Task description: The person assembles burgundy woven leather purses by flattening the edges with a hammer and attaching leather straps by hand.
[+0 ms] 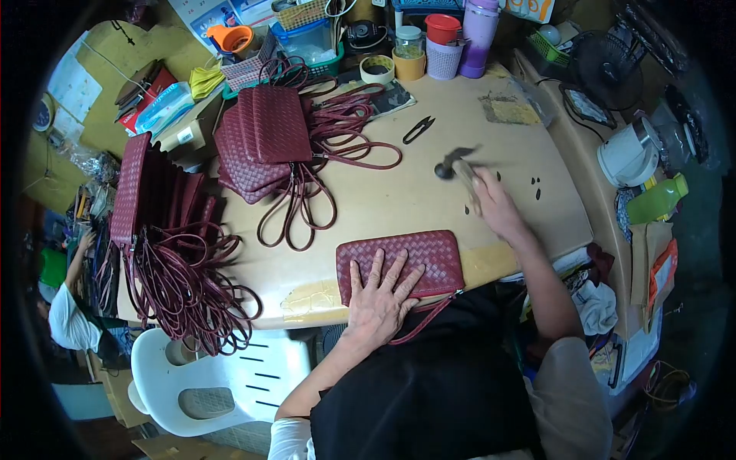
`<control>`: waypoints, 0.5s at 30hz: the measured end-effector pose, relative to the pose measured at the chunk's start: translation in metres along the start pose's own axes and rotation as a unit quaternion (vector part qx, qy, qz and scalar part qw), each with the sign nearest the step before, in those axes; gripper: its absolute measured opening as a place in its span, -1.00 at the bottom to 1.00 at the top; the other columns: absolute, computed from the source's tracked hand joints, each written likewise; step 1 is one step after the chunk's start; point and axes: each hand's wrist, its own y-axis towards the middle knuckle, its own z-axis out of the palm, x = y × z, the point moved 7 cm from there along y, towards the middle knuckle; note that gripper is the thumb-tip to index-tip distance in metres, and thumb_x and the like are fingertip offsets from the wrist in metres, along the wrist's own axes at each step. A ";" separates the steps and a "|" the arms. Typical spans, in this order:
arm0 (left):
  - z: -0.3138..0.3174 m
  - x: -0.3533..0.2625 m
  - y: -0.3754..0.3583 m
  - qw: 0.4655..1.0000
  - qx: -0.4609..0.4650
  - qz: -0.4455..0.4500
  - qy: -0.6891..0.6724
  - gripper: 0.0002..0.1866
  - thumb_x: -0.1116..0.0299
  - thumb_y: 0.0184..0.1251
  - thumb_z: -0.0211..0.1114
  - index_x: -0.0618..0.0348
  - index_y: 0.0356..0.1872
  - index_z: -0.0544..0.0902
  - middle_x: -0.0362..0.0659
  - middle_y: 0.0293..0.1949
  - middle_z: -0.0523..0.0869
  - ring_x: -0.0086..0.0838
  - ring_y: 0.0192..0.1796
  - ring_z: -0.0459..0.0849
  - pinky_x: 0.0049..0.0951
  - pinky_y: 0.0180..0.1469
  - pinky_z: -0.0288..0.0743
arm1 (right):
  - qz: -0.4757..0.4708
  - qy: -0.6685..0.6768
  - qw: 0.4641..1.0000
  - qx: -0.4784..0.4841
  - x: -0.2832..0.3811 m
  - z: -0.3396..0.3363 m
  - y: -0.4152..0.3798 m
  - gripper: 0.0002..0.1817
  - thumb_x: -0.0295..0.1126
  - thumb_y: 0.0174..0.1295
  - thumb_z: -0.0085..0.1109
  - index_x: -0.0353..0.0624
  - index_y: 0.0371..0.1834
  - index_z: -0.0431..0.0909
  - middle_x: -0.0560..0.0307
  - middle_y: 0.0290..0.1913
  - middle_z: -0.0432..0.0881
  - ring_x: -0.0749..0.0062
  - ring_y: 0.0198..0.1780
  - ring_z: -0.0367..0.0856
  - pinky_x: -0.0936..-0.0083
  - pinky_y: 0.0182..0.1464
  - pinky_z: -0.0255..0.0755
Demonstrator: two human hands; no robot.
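- Resting the left hand (377, 297) from above on a maroon woven wallet (435, 261), quite flat, with the fingers spread apart and not curled around any edge.
- Covering with this palm and fingers the left and middle part of the wallet, and leaving visible its right part, beside the little gap of the thumb.
- Keeping the wallet directly under the left fingers, at the near edge of the table (376, 199), and closer to the body than the right hand (494, 205).
- Showing a wrist strap (422, 322) just to the right of the left wrist.
- Closing the right hand around the handle of a hammer (464, 178), beyond the wallet and to its right; cannot tell, because of blur, if touching the table with the head.
- Seeing small dark pieces (537, 193) to the right of the right hand, and thread snips (418, 130) beyond it, toward the left.
- Finding similar wallets (268, 134) piled beyond the left hand, toward the left, with looped straps.
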 end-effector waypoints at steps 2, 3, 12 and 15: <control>-0.002 -0.001 0.000 1.000 0.001 -0.001 -0.008 -0.38 -0.05 0.36 0.13 -0.31 0.44 0.32 -0.14 0.47 0.25 0.04 0.50 0.13 0.38 0.41 -0.11 | -0.004 -0.091 0.995 0.030 -0.008 -0.006 -0.033 -0.60 -0.20 0.42 0.00 -0.23 0.18 0.36 -0.24 -0.08 0.58 -0.14 -0.01 0.57 0.10 -0.01 0.39; -0.002 -0.001 0.000 1.000 0.001 -0.001 -0.013 -0.39 -0.03 0.36 0.13 -0.30 0.43 0.32 -0.13 0.47 0.25 0.04 0.50 0.13 0.34 0.43 -0.11 | -0.011 -0.178 0.982 0.058 -0.006 -0.007 -0.047 -0.61 -0.19 0.44 -0.03 -0.25 0.16 0.36 -0.28 -0.09 0.58 -0.18 -0.01 0.57 0.12 -0.03 0.40; -0.002 -0.002 0.000 1.000 -0.013 -0.008 -0.019 -0.40 0.00 0.35 0.15 -0.29 0.42 0.34 -0.12 0.46 0.27 0.03 0.50 0.15 0.19 0.45 -0.03 | -0.001 -0.369 0.924 0.097 0.048 0.001 -0.080 -0.62 -0.08 0.42 -0.03 -0.21 0.00 0.38 -0.31 -0.20 0.63 -0.32 -0.10 0.58 -0.03 -0.05 0.42; -0.004 -0.001 0.002 0.999 -0.024 -0.017 -0.025 -0.40 0.01 0.34 0.16 -0.29 0.42 0.34 -0.13 0.46 0.27 0.02 0.49 0.15 0.19 0.45 -0.03 | -0.061 -0.412 0.900 0.132 0.066 -0.017 -0.084 -0.62 -0.09 0.43 -0.04 -0.22 0.00 0.35 -0.34 -0.25 0.62 -0.36 -0.15 0.57 -0.10 -0.09 0.41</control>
